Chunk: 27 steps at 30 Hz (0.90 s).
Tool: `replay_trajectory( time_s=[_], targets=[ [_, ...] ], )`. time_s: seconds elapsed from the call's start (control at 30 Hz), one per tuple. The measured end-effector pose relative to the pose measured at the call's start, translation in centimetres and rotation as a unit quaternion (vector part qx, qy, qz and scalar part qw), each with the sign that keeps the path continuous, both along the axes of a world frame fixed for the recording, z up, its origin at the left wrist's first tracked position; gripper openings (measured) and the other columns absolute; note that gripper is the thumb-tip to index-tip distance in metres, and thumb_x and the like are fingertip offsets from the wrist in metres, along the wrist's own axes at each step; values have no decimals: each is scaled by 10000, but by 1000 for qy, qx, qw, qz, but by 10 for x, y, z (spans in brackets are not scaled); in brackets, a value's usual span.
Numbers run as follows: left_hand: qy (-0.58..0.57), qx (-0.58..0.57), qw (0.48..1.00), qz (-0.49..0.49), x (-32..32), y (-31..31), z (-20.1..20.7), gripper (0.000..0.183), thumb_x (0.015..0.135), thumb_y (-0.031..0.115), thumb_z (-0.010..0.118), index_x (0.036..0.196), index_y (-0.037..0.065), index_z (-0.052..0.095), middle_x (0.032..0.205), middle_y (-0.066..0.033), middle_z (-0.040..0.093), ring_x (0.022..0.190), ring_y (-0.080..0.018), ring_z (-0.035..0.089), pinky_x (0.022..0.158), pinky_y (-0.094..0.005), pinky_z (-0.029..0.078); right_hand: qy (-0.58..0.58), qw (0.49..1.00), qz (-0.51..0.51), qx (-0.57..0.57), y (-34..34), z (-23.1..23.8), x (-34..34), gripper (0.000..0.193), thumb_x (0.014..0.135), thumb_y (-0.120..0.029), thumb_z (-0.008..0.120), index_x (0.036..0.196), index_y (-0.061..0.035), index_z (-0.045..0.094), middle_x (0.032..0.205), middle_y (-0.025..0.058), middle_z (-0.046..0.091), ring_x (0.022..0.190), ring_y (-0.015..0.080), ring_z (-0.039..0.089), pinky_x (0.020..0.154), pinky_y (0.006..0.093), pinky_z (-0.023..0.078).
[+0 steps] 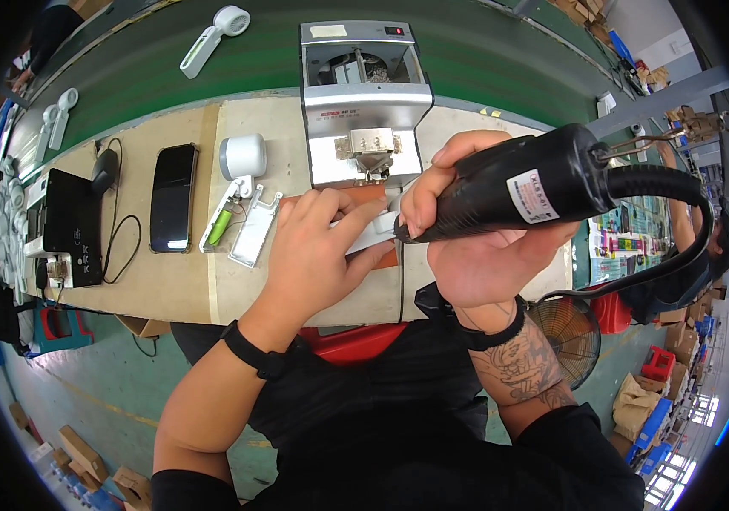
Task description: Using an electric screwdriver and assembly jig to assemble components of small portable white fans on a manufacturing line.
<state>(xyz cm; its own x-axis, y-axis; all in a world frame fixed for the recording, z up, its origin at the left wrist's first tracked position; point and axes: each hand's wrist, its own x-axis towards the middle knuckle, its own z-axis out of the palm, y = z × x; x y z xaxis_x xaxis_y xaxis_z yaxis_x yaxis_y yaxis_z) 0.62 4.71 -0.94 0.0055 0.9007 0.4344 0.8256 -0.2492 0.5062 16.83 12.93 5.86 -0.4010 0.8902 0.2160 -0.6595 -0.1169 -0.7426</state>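
White handle piece [368, 238] | our left grip [313, 254] pinches it; our right grip [477, 269] clasps the black driver [479, 194] | we judge work unfinished; nearby fan [247, 157] uncovered

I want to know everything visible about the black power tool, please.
The black power tool is a thick, plastic-looking cylinder with a white label on its side and a cable, ribbed at its start, curving from its rear. The right hand grips it, front end pointing left toward a white part; whether they touch is unclear.
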Motion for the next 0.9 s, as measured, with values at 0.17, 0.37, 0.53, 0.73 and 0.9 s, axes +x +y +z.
replay_trajectory(
  time_s=[0.17,0.37,0.53,0.73,0.9],
  targets=[
    [-3,-7,1000,-4,-1,0,1,484,752,290,933,1199,174,787,1038,-38,635,951,-293,609,839,-437,450,-17,1000,-4,1,0,4,3,1144,865,-1034,341,1199,41,549,764,177,646,686,261,602,698,412,505],
    [1,8,1000,2,-1,2,0,484,752,291,933,1197,169,787,1030,-38,631,944,-291,610,833,-437,453,4,1000,-11,2,0,1,1,1142,867,-1035,316,1210,31,535,758,170,639,686,258,596,702,410,499],
    [0,-10,1000,1,0,0,3,459,766,300,927,1178,156,788,1022,-48,630,947,-298,610,830,-440,453,-53,998,4,25,2,0,5,1148,861,-1042,303,1201,28,541,731,163,621,668,266,592,689,411,495],
    [0,-7,1000,-3,3,-1,6,418,786,290,919,1146,130,783,1046,-56,651,959,-304,616,834,-449,454,-58,998,12,-8,-1,-3,6,1100,860,-1025,339,1123,18,570,717,156,610,650,274,591,675,409,489],
    [2,-10,1000,-6,4,-2,5,408,784,273,921,1129,116,772,1087,-62,678,976,-308,628,844,-449,462,-176,982,18,67,1,1,5,1076,855,-1021,349,1062,12,566,697,141,588,593,252,592,609,395,494]
  ],
)
